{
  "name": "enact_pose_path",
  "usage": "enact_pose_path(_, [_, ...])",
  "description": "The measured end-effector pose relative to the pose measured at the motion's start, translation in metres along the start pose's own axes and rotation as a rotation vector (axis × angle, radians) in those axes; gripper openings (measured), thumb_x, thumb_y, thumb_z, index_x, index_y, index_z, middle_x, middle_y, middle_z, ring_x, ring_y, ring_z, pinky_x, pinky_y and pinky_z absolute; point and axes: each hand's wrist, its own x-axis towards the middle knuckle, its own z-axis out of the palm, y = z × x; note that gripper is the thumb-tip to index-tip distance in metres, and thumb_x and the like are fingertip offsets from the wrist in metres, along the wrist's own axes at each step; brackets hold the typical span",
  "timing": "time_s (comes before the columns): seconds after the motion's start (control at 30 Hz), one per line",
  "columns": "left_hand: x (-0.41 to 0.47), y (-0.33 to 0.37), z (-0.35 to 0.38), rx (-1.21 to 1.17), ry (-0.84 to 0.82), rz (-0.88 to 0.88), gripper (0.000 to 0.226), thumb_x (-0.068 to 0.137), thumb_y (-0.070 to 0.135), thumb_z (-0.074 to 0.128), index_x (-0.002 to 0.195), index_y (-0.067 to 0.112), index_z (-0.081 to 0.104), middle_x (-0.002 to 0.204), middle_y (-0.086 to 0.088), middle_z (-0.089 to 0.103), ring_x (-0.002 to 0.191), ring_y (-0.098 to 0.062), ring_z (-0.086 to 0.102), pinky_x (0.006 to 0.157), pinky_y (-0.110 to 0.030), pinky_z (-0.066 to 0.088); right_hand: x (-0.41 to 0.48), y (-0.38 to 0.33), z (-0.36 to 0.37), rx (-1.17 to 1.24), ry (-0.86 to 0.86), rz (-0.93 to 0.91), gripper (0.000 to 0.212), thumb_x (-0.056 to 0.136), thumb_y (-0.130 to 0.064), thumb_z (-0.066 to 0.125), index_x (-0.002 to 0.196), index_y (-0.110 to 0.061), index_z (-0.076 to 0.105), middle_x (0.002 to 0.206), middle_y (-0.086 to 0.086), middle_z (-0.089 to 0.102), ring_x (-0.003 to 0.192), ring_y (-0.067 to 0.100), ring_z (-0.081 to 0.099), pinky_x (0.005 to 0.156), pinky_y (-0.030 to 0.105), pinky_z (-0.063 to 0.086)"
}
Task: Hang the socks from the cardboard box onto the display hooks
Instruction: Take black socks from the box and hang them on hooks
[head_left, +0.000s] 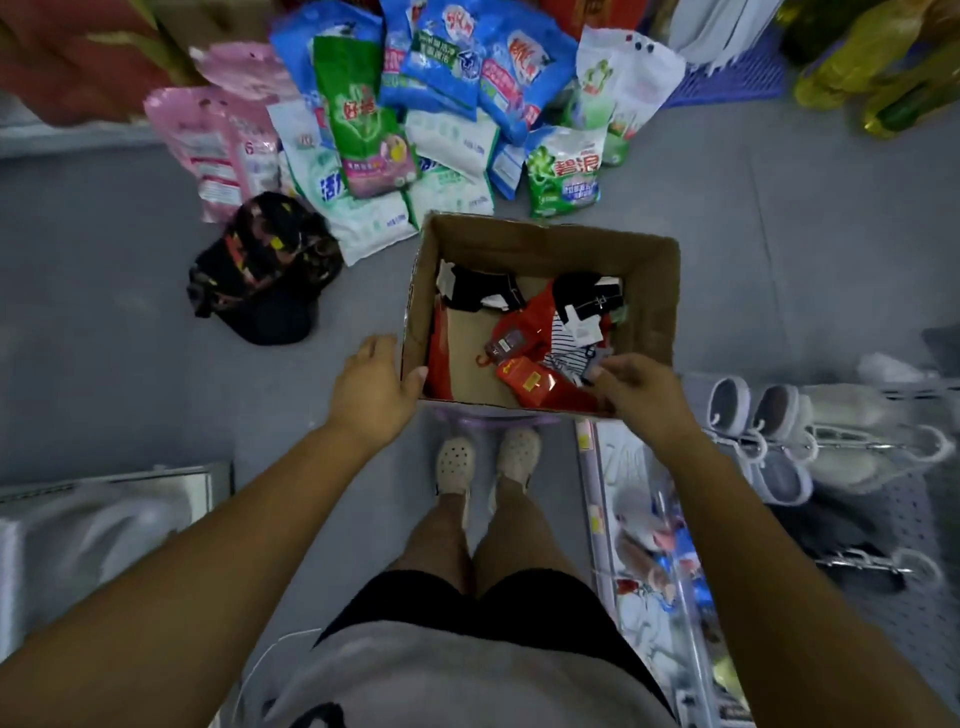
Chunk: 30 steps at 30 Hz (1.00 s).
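Grey floor (779, 249) carries the box (545, 244), with socks (524, 322) loose along its far and right sides. Left hand (374, 384) grips the near-left wall, thumb inside; right hand (644, 389) pinches a striped pair (571, 358) at the near-right corner. They look light and limp, best taken by the hanger tab. Hooks (883, 447) at right are blurred.

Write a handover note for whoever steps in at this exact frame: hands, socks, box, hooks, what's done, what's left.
Left hand: grips the near-left corner of the cardboard box, thumb over the rim.
Right hand: reaching into the box, pinching the striped socks.
Also in the box: red sock packs and black socks.
Display hooks: on the pegboard to the right.
Done: no socks seen hung on them.
Left: lift the striped pair out, hang it, then the rest.
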Motion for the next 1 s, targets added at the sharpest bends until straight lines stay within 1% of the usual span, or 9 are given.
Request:
enact_pose_path(0.17, [0.033, -0.003, 0.026, -0.330, 0.001, -0.203, 0.057, 0.104, 0.041, 0.050, 0.148, 0.005, 0.041, 0.140, -0.005, 0.053, 0.129, -0.026, 0.052, 0.101, -0.028, 0.040, 0.091, 0.003, 0.052, 0.184, -0.143, 0.186, 0.026, 0.096, -0.023, 0.066, 0.118, -0.008, 0.067, 0.114, 0.008, 0.070, 0.103, 0.020, 0.067, 0.093, 0.035, 0.055])
enact_pose_path(0.3, [0.047, -0.007, 0.048, -0.474, -0.048, -0.320, 0.040, 0.107, 0.046, 0.038, 0.103, 0.009, 0.056, 0.090, 0.004, 0.059, 0.080, -0.010, 0.055, 0.065, -0.017, 0.037, 0.162, 0.002, 0.105, 0.442, -0.266, 0.401, 0.033, 0.097, -0.022, 0.066, 0.124, -0.004, 0.059, 0.124, 0.015, 0.066, 0.113, 0.025, 0.066, 0.098, 0.038, 0.054])
enact_pose_path(0.43, [0.051, -0.012, 0.066, -0.500, 0.096, -0.308, 0.039, 0.108, 0.042, 0.034, 0.078, 0.020, 0.045, 0.069, 0.003, 0.046, 0.062, -0.009, 0.044, 0.059, -0.026, 0.036, 0.215, -0.004, 0.146, 0.600, -0.359, 0.594, 0.059, 0.098, -0.035, 0.061, 0.145, -0.006, 0.042, 0.133, 0.017, 0.058, 0.121, 0.026, 0.059, 0.094, 0.036, 0.054])
enact_pose_path(0.57, [0.054, -0.015, 0.071, -0.517, 0.119, -0.301, 0.034, 0.106, 0.045, 0.032, 0.079, 0.027, 0.043, 0.067, 0.005, 0.043, 0.061, -0.010, 0.042, 0.058, -0.029, 0.035, 0.248, -0.003, 0.174, 0.680, -0.339, 0.667, 0.052, 0.097, -0.041, 0.062, 0.138, -0.012, 0.049, 0.110, 0.009, 0.063, 0.106, 0.023, 0.063, 0.081, 0.034, 0.057])
enact_pose_path(0.67, [0.053, -0.011, 0.076, -0.502, 0.153, -0.323, 0.040, 0.102, 0.051, 0.031, 0.099, 0.021, 0.057, 0.086, -0.001, 0.055, 0.078, -0.013, 0.053, 0.069, -0.030, 0.040, 0.250, 0.001, 0.179, 0.803, -0.233, 0.669, 0.047, 0.102, -0.021, 0.057, 0.145, -0.007, 0.044, 0.134, 0.013, 0.057, 0.124, 0.025, 0.057, 0.098, 0.032, 0.052])
enact_pose_path(0.73, [0.048, -0.004, 0.082, -0.374, 0.352, -0.448, 0.053, 0.101, 0.051, 0.038, 0.129, 0.010, 0.055, 0.119, -0.009, 0.055, 0.100, -0.013, 0.054, 0.080, -0.027, 0.043, 0.242, 0.001, 0.179, 0.826, -0.215, 0.631, 0.043, 0.102, -0.018, 0.055, 0.143, -0.006, 0.047, 0.129, 0.011, 0.060, 0.110, 0.020, 0.062, 0.092, 0.029, 0.055])
enact_pose_path(0.83, [0.030, 0.028, 0.080, -0.455, 0.592, -0.435, 0.038, 0.102, 0.041, 0.053, 0.122, 0.008, 0.052, 0.111, -0.003, 0.053, 0.085, -0.001, 0.047, 0.072, -0.010, 0.040, 0.211, -0.009, 0.165, 0.843, -0.248, 0.557, 0.041, 0.103, -0.020, 0.054, 0.142, -0.010, 0.049, 0.125, 0.005, 0.061, 0.101, 0.014, 0.062, 0.080, 0.025, 0.055])
enact_pose_path(0.93, [0.019, 0.054, 0.081, -0.675, 0.427, -0.366, 0.026, 0.106, 0.040, 0.046, 0.094, 0.019, 0.056, 0.080, 0.005, 0.058, 0.069, -0.003, 0.056, 0.063, -0.008, 0.041, 0.163, -0.023, 0.136, 0.793, -0.263, 0.489, 0.037, 0.103, -0.022, 0.054, 0.136, -0.006, 0.052, 0.129, 0.003, 0.063, 0.112, 0.017, 0.065, 0.085, 0.026, 0.057])
enact_pose_path(1.0, [0.023, 0.072, 0.078, -0.934, 0.221, -0.473, 0.039, 0.105, 0.048, 0.042, 0.099, 0.016, 0.063, 0.081, 0.001, 0.068, 0.069, -0.003, 0.064, 0.067, -0.016, 0.051, 0.131, -0.025, 0.115, 0.769, -0.243, 0.454, 0.033, 0.104, -0.027, 0.053, 0.128, -0.004, 0.056, 0.122, 0.002, 0.068, 0.116, 0.019, 0.065, 0.086, 0.024, 0.058])
